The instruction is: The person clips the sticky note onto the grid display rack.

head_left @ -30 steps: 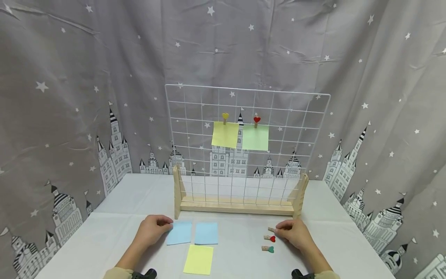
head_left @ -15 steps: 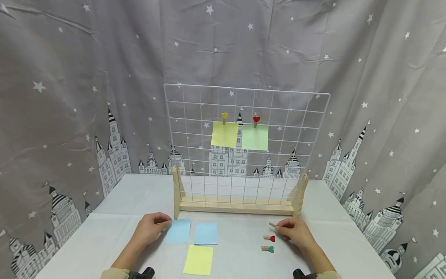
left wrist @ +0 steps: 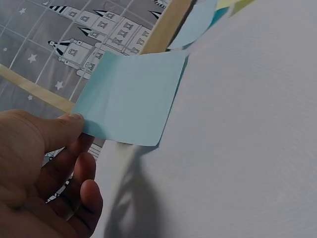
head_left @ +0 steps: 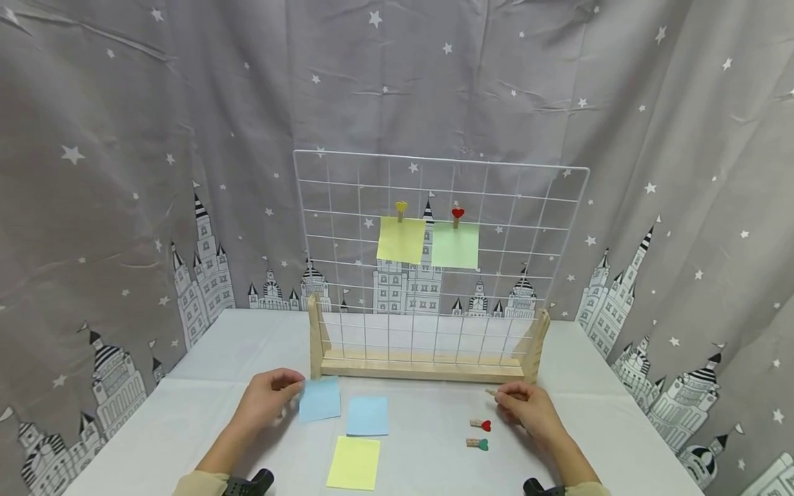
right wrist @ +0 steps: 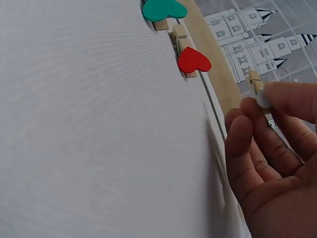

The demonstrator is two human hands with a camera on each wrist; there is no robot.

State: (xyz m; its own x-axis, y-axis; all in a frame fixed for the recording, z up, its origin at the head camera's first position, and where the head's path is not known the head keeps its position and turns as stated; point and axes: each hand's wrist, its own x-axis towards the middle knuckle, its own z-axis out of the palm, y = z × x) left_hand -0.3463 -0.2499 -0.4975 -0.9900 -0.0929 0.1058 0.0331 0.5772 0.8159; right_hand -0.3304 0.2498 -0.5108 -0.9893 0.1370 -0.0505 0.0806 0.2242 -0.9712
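My left hand (head_left: 263,399) pinches the left edge of a blue sticky note (head_left: 321,399) between thumb and index finger. In the left wrist view that note (left wrist: 133,96) is raised off the cloth, tilted, its shadow below. At the right, my right hand (head_left: 527,410) pinches a small wooden clothespin (right wrist: 254,82) with a whitish ornament, mostly hidden by the fingertips. Below it lie a red-heart clothespin (head_left: 480,425) and a green-heart clothespin (head_left: 477,443). Another blue note (head_left: 367,416) and a yellow note (head_left: 353,463) lie flat on the table.
A white wire grid (head_left: 509,238) stands in a wooden base (head_left: 422,370) behind the hands. Clipped on it are a yellow note (head_left: 401,240) and a green note (head_left: 455,246), under yellow-heart and red-heart clothespins. A grey curtain (head_left: 248,124) hangs behind the white-covered table (head_left: 192,406).
The left hand has lifted the blue note from the table and moved it slightly away from me. The right hand has picked up the clothespin from the top of the row and raised it.
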